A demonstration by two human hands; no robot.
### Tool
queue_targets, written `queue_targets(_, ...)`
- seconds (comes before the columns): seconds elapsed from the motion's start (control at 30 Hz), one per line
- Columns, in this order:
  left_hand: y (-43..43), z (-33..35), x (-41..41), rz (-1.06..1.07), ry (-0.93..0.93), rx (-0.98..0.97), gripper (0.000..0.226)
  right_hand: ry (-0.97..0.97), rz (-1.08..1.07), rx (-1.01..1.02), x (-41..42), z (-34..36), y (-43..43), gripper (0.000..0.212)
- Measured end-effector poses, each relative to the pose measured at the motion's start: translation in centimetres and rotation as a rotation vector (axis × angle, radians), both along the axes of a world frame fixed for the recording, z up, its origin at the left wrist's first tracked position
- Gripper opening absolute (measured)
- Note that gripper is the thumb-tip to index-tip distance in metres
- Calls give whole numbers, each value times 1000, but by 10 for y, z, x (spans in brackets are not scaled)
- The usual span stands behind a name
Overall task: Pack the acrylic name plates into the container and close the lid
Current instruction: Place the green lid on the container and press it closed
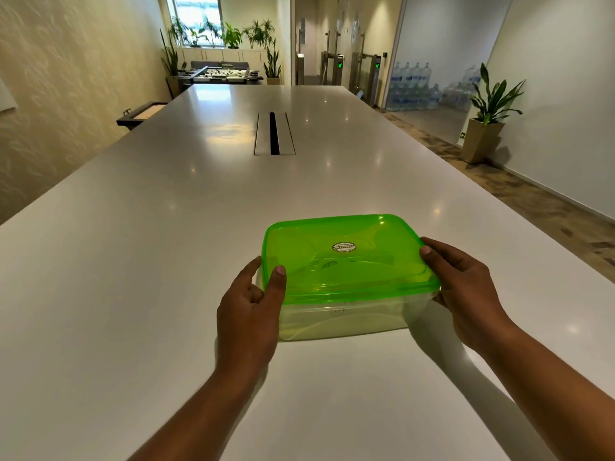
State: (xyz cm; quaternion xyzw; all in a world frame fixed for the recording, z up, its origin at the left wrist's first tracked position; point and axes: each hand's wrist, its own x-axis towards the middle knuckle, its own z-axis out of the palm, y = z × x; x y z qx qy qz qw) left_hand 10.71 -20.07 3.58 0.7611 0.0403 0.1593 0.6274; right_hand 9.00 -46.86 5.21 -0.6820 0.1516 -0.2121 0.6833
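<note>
Container (342,319): on the surface (166,261) at 12 o'clock from me, long axis running 9 to 3, green lid (342,257) on top.
Left grip (249,304): clamped on the container's 8 o'clock corner, thumb on the lid.
Right grip (466,287): clamped on its 3 o'clock side, thumb on the lid's edge.
Nearer: neither; I judge the seal lies under both thumbs.
</note>
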Motion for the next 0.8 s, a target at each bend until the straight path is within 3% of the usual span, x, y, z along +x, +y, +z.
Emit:
queue_targets(0.37,-4,-4,-4,-36,13,-138,48,7,19,28,-4,-1,3,24)
queue_targets(0.6,0,2,2,-34,-14,-86,40,48,46,-66,-2,4,-4,23)
queue_targets(0.8,-5,2,13,-178,93,-269,48,48,38,-156,0,-1,1,25)
